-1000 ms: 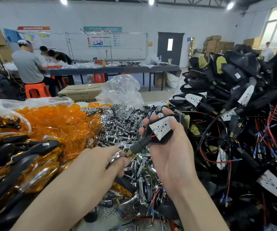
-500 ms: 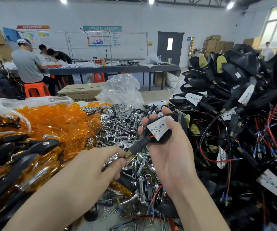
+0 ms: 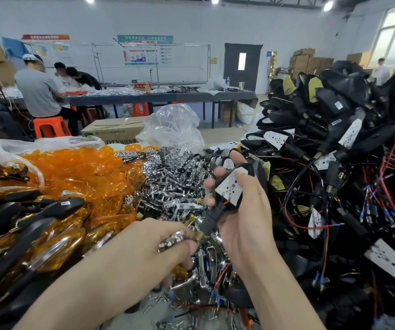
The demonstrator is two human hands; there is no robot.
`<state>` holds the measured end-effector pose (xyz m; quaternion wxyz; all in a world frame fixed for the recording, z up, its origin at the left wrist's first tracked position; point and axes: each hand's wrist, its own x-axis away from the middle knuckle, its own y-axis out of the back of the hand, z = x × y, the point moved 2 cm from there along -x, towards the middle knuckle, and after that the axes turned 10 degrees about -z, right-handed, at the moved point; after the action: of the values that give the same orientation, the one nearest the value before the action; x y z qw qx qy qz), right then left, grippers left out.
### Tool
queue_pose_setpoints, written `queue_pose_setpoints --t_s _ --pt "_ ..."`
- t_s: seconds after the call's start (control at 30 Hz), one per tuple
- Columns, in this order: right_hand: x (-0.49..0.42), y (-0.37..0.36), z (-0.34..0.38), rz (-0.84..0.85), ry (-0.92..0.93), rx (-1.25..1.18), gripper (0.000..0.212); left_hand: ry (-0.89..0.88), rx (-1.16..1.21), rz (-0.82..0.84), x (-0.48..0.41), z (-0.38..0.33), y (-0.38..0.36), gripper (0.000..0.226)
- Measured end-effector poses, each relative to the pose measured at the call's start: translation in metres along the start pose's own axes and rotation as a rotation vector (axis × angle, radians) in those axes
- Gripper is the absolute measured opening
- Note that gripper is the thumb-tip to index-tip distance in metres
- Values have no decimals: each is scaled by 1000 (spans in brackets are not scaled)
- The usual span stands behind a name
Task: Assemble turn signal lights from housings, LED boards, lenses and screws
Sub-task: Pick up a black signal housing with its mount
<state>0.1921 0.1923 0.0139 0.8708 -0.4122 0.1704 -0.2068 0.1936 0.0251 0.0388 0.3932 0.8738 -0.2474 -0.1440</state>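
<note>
Centre frame: right hand (image 3: 246, 225) grips black housing (image 3: 212, 216), LED board (image 3: 229, 189) seated. Lower centre: left hand (image 3: 149, 244) pinches chrome reflector (image 3: 171, 240), unfitted. Judged early: amber lenses (image 3: 80, 167), screws (image 3: 149, 308) outstanding.

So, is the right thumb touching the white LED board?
Touching. The head view shows the right hand gripping the black housing, its thumb tip laid flat on the LED board at its upper corner, no gap.

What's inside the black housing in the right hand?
A white LED board with yellow LEDs, a red wire at its lower end. The thumb of the right hand covers its upper right corner; anything under the board is hidden.
</note>
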Motion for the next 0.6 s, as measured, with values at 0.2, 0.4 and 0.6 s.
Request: queue_pose_setpoints --t_s 0.2,0.4,0.6 --pt "-6 7 -1 -88 -101 -2 26 -5 332 -497 -1 7 16 37" --pt "-5 5 -3 -103 -104 1 27 -96 266 -647 -2 5 18 26" --pt "-6 4 4 -177 -34 -27 24 -82 -46 -329 -6 -3 -2 40"
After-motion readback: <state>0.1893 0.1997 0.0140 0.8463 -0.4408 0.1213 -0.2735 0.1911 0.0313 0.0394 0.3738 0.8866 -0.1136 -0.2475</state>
